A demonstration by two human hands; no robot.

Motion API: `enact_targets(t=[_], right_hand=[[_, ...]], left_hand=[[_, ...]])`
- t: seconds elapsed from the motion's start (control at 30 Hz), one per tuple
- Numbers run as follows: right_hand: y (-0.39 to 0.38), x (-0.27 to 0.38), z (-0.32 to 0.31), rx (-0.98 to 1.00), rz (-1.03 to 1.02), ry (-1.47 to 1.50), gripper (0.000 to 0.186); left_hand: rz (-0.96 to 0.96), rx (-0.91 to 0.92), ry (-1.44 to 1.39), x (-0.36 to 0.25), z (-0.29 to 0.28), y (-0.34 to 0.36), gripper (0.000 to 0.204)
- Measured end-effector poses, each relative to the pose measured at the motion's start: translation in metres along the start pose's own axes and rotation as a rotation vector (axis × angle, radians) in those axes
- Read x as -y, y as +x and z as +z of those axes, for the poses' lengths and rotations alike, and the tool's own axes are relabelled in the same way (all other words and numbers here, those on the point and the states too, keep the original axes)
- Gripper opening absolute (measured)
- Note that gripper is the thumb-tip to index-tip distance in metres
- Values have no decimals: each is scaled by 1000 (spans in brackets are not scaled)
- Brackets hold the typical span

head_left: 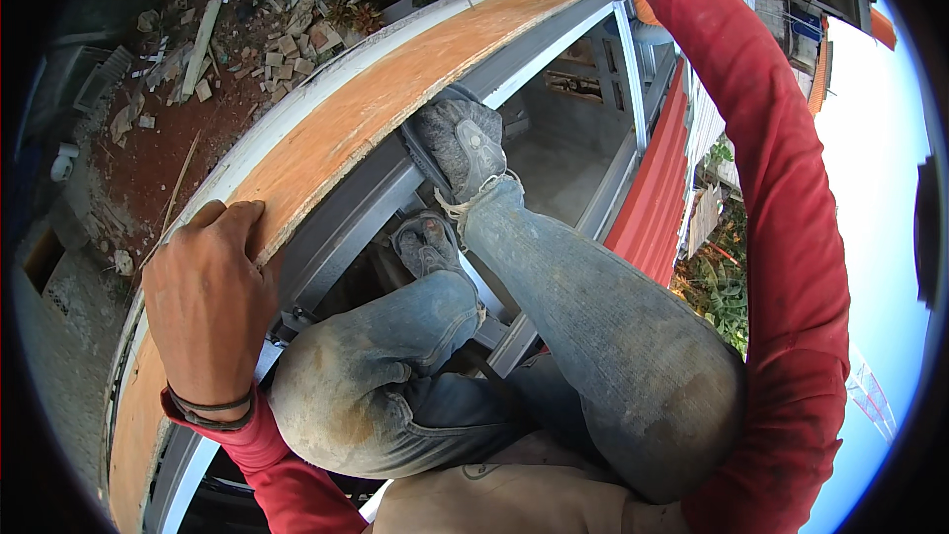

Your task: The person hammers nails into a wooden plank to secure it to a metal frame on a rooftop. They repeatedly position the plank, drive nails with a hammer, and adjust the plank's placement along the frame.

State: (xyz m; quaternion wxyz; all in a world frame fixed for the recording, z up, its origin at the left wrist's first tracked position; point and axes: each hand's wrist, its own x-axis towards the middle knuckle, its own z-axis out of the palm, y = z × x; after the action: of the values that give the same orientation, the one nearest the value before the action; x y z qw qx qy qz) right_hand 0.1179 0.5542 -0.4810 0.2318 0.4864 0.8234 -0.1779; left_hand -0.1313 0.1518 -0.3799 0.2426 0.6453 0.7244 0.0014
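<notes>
My left hand [213, 307] grips the near edge of a long plywood board [395, 86], its fingers curled over the top. A dark band circles that wrist. The board curves across the view from lower left to top centre, with a white strip [297, 99] along its outer side. My right arm [791, 168], in a red sleeve, stretches up to the board's far end. Only a sliver of skin shows there at the top edge, so its fingers are hidden. Beside the board, my worn sandalled foot [470, 143] rests near a grey metal beam [361, 213].
Open metal framing surrounds my legs, with a concrete floor [568, 153] far below. Red corrugated sheeting [647, 183] lies to the right. Beyond the board, the ground drops away to red soil with broken rubble [297, 49] and a pale plank [203, 44]. A crane [870, 400] stands in the distance.
</notes>
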Motion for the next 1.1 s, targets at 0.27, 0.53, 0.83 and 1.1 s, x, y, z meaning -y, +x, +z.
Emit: enact_targets(t=[0.27, 0.53, 0.83, 1.1], right_hand=[[-16, 15, -25, 198, 10, -106, 24], [-24, -9, -17, 164, -17, -64, 23], [-24, -19, -27, 243, -3, -153, 30], [-42, 5, -29, 306, -45, -182, 28]], left_hand=[[-5, 10, 3, 1, 0, 0, 27], [1, 7, -1, 3, 0, 0, 27], [-11, 47, -2, 1, -5, 2, 27], [15, -11, 7, 3, -2, 0, 28]])
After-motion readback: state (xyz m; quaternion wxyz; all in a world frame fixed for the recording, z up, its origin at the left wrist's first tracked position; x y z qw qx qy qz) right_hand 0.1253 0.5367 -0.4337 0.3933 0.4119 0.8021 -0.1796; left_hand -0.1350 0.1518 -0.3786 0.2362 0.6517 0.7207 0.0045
